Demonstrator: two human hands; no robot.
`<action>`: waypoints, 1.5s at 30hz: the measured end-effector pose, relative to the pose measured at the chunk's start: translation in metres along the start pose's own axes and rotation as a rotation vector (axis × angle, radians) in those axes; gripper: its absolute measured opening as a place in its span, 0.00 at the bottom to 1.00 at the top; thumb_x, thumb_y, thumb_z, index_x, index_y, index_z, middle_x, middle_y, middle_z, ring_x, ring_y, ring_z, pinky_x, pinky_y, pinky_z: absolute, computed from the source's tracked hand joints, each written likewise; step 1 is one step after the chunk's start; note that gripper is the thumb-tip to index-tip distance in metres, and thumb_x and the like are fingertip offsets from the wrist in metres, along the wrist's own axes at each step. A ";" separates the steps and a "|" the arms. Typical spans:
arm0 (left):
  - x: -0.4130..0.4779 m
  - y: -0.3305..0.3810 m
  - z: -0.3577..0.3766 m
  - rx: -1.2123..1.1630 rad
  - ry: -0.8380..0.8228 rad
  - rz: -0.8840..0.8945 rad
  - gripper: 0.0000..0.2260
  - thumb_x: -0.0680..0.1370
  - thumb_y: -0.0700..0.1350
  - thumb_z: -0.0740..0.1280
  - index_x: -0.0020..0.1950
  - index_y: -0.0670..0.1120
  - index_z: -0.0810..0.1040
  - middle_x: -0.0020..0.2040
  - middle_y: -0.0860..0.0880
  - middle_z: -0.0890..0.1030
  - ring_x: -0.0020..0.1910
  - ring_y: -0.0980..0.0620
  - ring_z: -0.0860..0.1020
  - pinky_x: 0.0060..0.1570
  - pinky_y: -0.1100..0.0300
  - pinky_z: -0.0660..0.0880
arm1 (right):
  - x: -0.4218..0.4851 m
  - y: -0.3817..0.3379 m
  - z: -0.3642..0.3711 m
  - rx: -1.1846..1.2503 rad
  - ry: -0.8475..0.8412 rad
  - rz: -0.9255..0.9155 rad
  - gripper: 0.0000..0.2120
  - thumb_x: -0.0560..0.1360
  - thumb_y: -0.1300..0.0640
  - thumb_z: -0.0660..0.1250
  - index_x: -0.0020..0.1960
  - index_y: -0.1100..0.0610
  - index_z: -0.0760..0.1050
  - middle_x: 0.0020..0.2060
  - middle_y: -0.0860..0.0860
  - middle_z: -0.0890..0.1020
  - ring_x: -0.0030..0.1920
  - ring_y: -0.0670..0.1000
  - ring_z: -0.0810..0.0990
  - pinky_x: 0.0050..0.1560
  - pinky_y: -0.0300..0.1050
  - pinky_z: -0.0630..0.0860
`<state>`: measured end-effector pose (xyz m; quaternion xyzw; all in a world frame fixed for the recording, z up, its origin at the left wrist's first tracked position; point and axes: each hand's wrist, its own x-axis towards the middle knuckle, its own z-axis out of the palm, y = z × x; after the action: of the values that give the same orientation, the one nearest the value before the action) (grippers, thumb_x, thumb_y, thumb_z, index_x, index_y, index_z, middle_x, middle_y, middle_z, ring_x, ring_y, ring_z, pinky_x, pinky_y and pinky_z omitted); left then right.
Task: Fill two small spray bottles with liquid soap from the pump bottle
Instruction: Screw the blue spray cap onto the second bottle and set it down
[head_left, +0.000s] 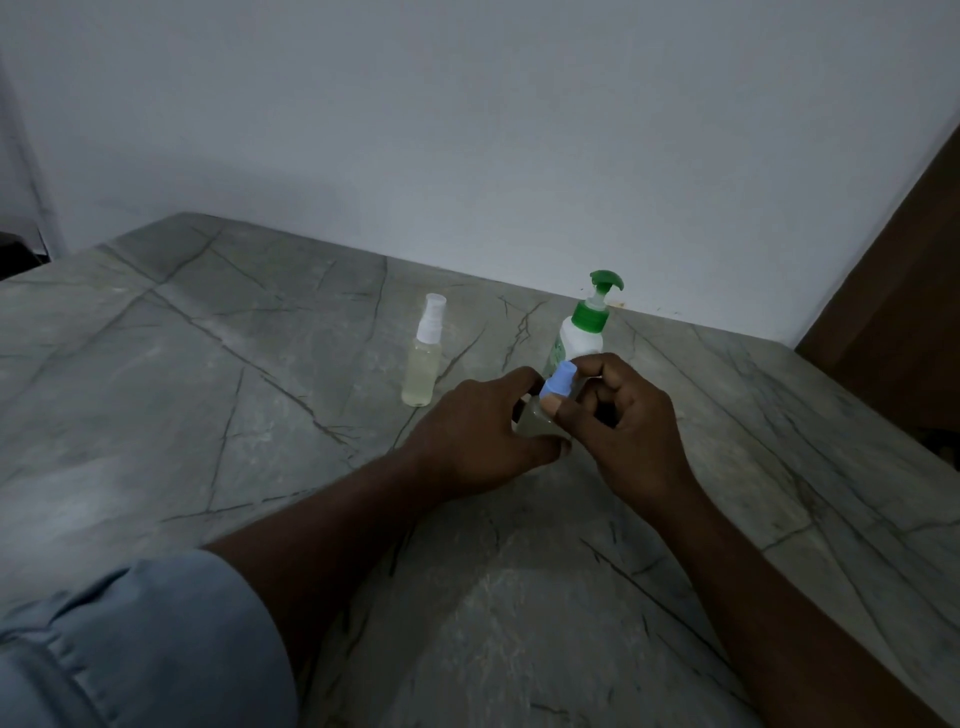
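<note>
Between left hand (483, 436) and right hand (631, 431), blue-capped bottle (558, 383) is mostly hidden.

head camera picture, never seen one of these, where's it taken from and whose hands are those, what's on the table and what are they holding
There is no machine here. A person wears one wide-angle camera on the head, looking forward and down, so you see their own arms. The left hand holds the clear body of a small spray bottle, and the right hand pinches its blue top between thumb and fingers. On the grey veined stone table stands a second spray bottle with a white sprayer, holding pale yellowish liquid. Behind the hands is a white pump bottle with a green pump. A light blue sleeve shows at lower left, and a plain wall is behind.
</note>
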<state>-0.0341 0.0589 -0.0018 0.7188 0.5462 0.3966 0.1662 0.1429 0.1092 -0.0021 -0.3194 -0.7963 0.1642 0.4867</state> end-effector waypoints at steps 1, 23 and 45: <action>0.000 0.000 0.000 0.000 -0.003 -0.001 0.18 0.73 0.59 0.73 0.57 0.52 0.75 0.47 0.54 0.83 0.42 0.57 0.81 0.44 0.54 0.80 | 0.000 -0.002 0.000 0.022 -0.010 -0.001 0.14 0.75 0.49 0.74 0.57 0.53 0.79 0.31 0.42 0.79 0.32 0.44 0.79 0.37 0.35 0.76; 0.001 -0.002 0.001 0.000 -0.001 0.000 0.18 0.73 0.59 0.73 0.57 0.53 0.75 0.47 0.54 0.82 0.40 0.58 0.81 0.42 0.54 0.80 | 0.000 -0.002 0.001 -0.027 0.004 -0.010 0.11 0.74 0.52 0.76 0.51 0.57 0.79 0.30 0.46 0.79 0.30 0.45 0.77 0.34 0.34 0.74; 0.002 -0.005 0.002 0.024 -0.014 0.009 0.10 0.73 0.59 0.74 0.44 0.58 0.75 0.38 0.59 0.80 0.37 0.63 0.78 0.36 0.67 0.70 | 0.001 -0.003 0.001 0.049 -0.047 0.084 0.16 0.75 0.44 0.70 0.50 0.58 0.83 0.29 0.50 0.79 0.29 0.46 0.75 0.35 0.42 0.74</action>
<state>-0.0358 0.0629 -0.0051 0.7259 0.5466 0.3859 0.1595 0.1408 0.1077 -0.0007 -0.3366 -0.7892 0.2114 0.4682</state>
